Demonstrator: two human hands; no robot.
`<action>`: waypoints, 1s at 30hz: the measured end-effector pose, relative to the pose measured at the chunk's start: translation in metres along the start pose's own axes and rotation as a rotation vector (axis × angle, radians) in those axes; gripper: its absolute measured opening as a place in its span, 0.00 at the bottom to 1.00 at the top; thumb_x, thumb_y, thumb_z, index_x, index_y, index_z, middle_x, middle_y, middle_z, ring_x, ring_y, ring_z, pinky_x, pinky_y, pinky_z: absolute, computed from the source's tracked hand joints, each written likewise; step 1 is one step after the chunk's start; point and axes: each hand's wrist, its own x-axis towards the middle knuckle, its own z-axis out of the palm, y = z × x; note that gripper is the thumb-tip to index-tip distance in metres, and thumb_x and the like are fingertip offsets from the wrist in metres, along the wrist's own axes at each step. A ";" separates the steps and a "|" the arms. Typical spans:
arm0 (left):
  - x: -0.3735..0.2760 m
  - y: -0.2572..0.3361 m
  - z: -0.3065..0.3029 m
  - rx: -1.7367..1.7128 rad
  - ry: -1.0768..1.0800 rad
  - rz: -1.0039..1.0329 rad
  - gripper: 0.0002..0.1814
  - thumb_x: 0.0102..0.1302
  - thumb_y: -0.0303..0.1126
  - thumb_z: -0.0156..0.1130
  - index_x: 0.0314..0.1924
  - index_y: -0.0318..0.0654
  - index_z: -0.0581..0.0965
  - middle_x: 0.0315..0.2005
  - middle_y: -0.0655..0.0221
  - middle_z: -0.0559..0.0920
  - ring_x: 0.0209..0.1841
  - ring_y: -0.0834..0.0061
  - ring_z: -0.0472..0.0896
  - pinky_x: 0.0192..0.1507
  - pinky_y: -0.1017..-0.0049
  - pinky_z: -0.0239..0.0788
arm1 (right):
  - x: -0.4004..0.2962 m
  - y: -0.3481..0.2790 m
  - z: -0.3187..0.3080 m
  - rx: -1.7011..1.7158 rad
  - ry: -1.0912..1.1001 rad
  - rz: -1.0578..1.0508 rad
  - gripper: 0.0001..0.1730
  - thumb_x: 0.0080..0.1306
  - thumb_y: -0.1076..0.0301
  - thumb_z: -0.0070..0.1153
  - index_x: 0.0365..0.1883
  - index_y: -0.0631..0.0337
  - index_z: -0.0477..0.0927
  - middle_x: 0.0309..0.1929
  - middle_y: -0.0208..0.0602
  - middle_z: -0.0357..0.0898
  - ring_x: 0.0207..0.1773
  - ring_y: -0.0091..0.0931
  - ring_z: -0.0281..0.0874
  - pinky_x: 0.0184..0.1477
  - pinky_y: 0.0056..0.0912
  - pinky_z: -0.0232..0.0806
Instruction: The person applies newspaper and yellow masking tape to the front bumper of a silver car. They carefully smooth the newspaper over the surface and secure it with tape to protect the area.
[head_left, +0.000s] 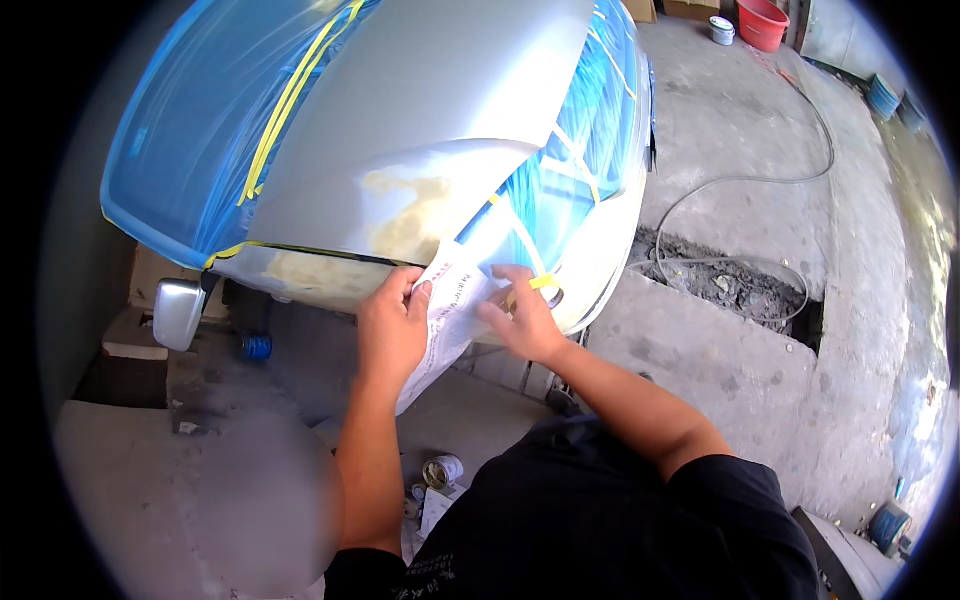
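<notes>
My left hand (391, 322) grips the edge of a white printed sheet (450, 311) between thumb and fingers. The sheet lies against the front corner of a silver car and hangs down below it. My right hand (529, 321) touches the sheet's other side and holds a roll of yellow masking tape (547, 284), partly hidden behind the fingers. Just above the hands, blue plastic film (559, 217) covers the headlight area, held by tape strips. The car's hood (420, 97) and fender (319, 274) show yellowish sanded patches. Film also covers the windshield (210, 112).
A side mirror (178, 313) juts out at the left. A hose (739, 178) snakes across the concrete floor past a broken-up trench (731, 289). Below stands an open can (442, 471). A red tub (763, 26) and a white bucket (721, 31) are at the back.
</notes>
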 end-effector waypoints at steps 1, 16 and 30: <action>-0.001 0.001 0.000 -0.033 -0.006 -0.005 0.10 0.67 0.28 0.63 0.46 0.33 0.80 0.34 0.55 0.86 0.34 0.60 0.85 0.38 0.66 0.74 | 0.006 -0.006 -0.003 0.040 -0.015 -0.036 0.31 0.67 0.68 0.63 0.65 0.65 0.65 0.51 0.44 0.74 0.50 0.34 0.77 0.54 0.38 0.70; -0.074 -0.036 -0.064 -0.029 -0.222 -0.086 0.29 0.57 0.27 0.70 0.60 0.35 0.74 0.48 0.55 0.84 0.55 0.56 0.80 0.58 0.63 0.69 | 0.039 -0.034 -0.027 0.433 -0.030 0.110 0.16 0.70 0.77 0.56 0.50 0.59 0.63 0.29 0.30 0.72 0.27 0.19 0.74 0.31 0.24 0.68; -0.162 -0.122 -0.010 -0.395 0.402 0.094 0.19 0.65 0.27 0.67 0.55 0.30 0.77 0.53 0.54 0.81 0.58 0.63 0.78 0.63 0.67 0.66 | 0.046 -0.037 -0.037 0.187 -0.166 0.079 0.07 0.76 0.73 0.50 0.47 0.62 0.78 0.28 0.28 0.77 0.30 0.18 0.74 0.36 0.22 0.66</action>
